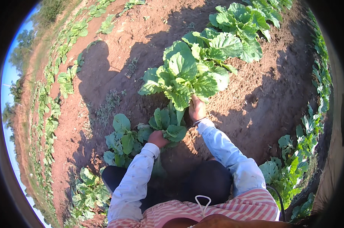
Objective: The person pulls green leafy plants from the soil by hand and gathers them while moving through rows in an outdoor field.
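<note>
My right hand [197, 107] is closed around the base of a large leafy green plant [185, 74] whose broad leaves spread above it. My left hand [157, 138] reaches into a smaller leafy plant [165, 124] growing low in the red soil; its fingers are hidden among the leaves, so whether they grip a stem cannot be told. Both forearms wear pale long sleeves, and my dark trousers and striped shirt fill the lower edge.
More leafy plants stand in a row ahead [238, 24], beside my left knee [122, 142] and at lower left [89, 192]. Bare red-brown soil [263, 98] lies to the right. Green rows border the bed on the left [62, 81] and right [299, 152].
</note>
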`<state>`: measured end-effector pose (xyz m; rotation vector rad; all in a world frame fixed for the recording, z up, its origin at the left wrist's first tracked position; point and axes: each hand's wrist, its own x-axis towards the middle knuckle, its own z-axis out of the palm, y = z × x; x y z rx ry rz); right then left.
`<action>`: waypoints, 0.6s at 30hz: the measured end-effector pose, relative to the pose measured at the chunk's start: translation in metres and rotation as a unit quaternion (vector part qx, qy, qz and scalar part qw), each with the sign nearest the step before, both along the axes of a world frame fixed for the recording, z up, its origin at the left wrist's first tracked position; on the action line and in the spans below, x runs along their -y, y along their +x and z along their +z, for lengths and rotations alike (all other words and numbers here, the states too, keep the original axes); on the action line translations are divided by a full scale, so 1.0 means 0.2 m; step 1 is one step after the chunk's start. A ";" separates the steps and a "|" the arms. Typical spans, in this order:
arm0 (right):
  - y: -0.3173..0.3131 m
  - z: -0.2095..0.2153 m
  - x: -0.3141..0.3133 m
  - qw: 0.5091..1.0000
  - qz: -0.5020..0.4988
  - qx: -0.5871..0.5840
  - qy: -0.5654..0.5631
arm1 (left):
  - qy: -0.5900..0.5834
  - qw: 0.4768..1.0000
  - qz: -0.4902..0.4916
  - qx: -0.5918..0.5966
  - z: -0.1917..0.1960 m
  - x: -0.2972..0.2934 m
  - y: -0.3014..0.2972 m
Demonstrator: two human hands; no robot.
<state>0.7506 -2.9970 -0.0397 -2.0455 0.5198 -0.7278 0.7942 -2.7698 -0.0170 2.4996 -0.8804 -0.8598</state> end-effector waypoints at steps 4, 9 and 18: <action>0.12 0.17 -0.05 0.982 0.014 -0.143 -0.122 | 0.071 0.997 0.029 0.020 0.02 0.04 0.00; 0.29 0.12 -0.20 0.943 0.143 -0.160 -0.254 | 0.137 0.989 0.045 0.021 0.06 0.07 -0.01; -0.02 0.14 0.16 0.968 -0.086 -0.174 -0.163 | 0.157 0.984 0.078 0.004 0.11 0.12 -0.01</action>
